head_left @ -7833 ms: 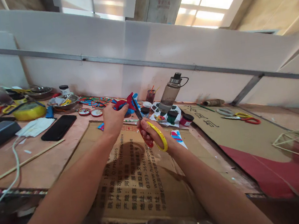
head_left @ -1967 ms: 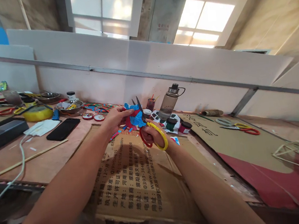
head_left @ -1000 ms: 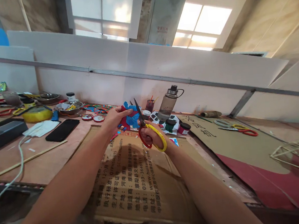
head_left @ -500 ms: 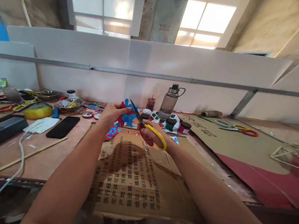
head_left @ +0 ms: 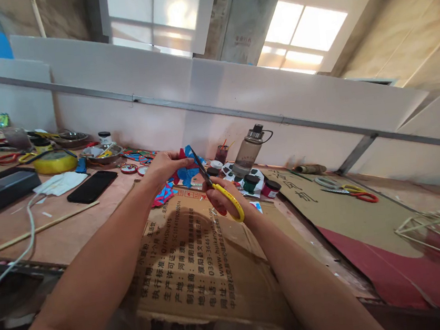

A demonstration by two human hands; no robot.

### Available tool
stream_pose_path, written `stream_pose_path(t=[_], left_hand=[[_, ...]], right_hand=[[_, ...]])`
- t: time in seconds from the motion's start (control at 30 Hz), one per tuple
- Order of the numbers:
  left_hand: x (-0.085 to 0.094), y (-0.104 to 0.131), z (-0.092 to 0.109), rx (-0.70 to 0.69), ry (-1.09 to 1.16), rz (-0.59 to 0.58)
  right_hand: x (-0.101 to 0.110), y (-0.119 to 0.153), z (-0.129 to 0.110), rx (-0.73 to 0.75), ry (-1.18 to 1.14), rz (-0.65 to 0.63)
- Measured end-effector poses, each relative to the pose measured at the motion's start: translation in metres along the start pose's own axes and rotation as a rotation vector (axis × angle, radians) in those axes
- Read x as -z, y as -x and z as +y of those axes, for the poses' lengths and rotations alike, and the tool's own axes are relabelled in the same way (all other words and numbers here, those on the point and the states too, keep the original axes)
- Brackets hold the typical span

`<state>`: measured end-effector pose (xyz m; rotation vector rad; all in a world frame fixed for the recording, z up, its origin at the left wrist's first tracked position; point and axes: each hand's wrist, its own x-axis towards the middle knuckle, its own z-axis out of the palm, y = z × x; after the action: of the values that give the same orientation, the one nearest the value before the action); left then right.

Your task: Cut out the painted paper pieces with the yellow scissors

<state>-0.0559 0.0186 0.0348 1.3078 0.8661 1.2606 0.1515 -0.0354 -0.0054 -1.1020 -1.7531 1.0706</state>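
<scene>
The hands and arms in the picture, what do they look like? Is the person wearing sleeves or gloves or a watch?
Both arms are bare right up to the picture's bottom edge, with no sleeves in view. The left hand and the right hand wear no gloves. No watch, bracelet or ring shows on either wrist or on the fingers. Both forearms look long and stretched by the wide camera lens.

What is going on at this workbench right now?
A person is cutting a piece of red and blue paper. The left hand holds the paper up above a flattened cardboard box, and the right hand grips yellow-handled scissors with the blades at the paper's edge. A water bottle, small paint jars and a phone lie on the bench, and a second pair of scissors lies off to the right.
</scene>
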Motion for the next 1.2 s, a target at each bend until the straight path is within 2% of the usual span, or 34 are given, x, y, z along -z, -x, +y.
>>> stream_pose_path(t=[0.17, 0.33, 0.57, 1.0, 1.2], left_hand=[[-0.003, 0.002, 0.001, 0.022, 0.038, -0.021], [-0.005, 0.003, -0.001, 0.076, 0.058, -0.047], [-0.01, 0.001, -0.007, 0.145, 0.153, -0.049], [-0.015, 0.003, -0.007, 0.103, 0.174, -0.054], [-0.016, 0.004, -0.007, 0.093, 0.182, -0.047]], right_hand=[[-0.002, -0.001, 0.001, -0.017, -0.029, 0.003], [-0.002, 0.0, 0.003, 0.041, -0.145, -0.054], [-0.004, -0.001, 0.004, 0.025, -0.233, -0.018], [-0.004, -0.003, 0.012, 0.061, -0.281, -0.029], [-0.005, -0.004, 0.009, 0.022, -0.301, -0.016]])
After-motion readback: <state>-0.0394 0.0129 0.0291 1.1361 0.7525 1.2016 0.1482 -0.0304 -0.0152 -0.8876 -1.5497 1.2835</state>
